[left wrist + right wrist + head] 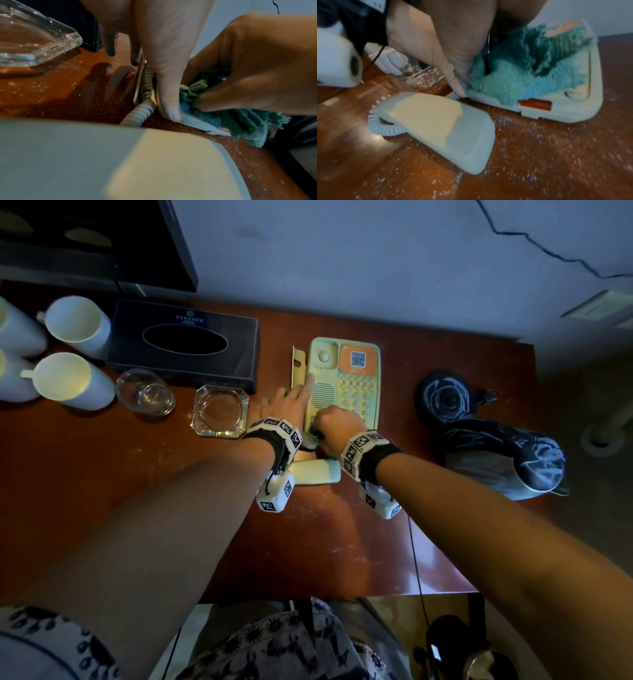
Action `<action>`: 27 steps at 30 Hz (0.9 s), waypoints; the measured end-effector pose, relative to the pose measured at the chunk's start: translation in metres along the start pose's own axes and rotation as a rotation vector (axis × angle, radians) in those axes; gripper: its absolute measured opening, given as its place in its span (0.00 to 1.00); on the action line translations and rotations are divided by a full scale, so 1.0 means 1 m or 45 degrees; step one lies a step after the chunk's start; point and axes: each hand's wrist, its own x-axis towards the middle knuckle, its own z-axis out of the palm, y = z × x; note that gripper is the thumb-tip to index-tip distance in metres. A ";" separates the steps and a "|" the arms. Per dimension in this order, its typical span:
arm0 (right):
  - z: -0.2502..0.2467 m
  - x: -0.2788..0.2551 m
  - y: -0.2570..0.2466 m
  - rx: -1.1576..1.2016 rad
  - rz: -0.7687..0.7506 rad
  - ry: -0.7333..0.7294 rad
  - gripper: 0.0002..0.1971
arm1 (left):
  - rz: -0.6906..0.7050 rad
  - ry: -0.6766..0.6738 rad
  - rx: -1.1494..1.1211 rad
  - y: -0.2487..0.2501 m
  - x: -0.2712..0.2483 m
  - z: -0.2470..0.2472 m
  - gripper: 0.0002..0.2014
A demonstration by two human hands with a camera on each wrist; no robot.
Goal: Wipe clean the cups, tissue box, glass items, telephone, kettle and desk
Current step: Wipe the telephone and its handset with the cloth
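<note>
The pale green telephone [346, 378] sits mid-desk with its handset [317, 471] lying off the hook on the wood just in front of it. My left hand [293, 400] lies with straight fingers along the telephone's left edge, its thumb [169, 102] pressing the near corner beside the coiled cord [145, 92]. My right hand [337, 422] grips a bunched green cloth [522, 75] and holds it down on the near part of the telephone [573, 108], covering the lower keys. White specks dust the brown desk [539, 148] around the handset [436, 124].
To the left stand a glass ashtray [220, 411], a drinking glass [145, 392], a dark tissue box [185, 344] and white cups [78, 323]. At the right a dark patterned kettle [507, 460] lies on its side near its round base [445, 398]. The desk edge [342, 597] is close to me.
</note>
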 end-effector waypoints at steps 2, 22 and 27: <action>-0.004 0.002 -0.004 -0.085 -0.025 0.019 0.13 | 0.000 -0.011 0.000 0.000 0.000 -0.001 0.74; -0.017 -0.015 0.014 0.366 0.317 -0.021 0.10 | -0.016 -0.039 0.038 0.003 -0.005 -0.003 0.72; -0.006 -0.014 0.017 0.336 0.149 0.196 0.14 | -0.002 -0.047 0.014 0.000 -0.005 -0.003 0.71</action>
